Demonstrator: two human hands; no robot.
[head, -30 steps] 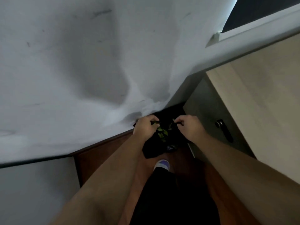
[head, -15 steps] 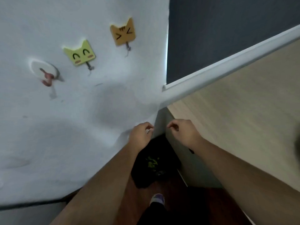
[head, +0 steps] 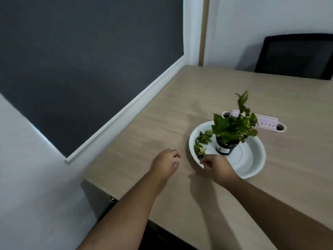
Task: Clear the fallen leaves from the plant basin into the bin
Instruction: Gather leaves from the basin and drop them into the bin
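Basin: round white plastic basin [head: 252,170] on a pale wood-grain table [head: 162,123], towards its right side.
Potted plant: small green-and-yellow leafy plant in a dark pot [head: 226,147], upright at the basin's centre.
Fallen leaves: loose green leaves [head: 201,141] along the basin's inner left wall, from beside the pot down to the near rim.
Right hand [head: 218,167]: over the basin's near-left rim, fingers curled narrow at the lowest leaves; whether a leaf is pinched cannot be told.
Left hand [head: 164,164]: above bare table just left of the basin, fingers loosely curled, holding nothing.
Organiser: pale pink desk organiser [head: 266,121] behind the basin.
Chair: black mesh chair [head: 295,55] at the table's far edge.
Bin: out of view.
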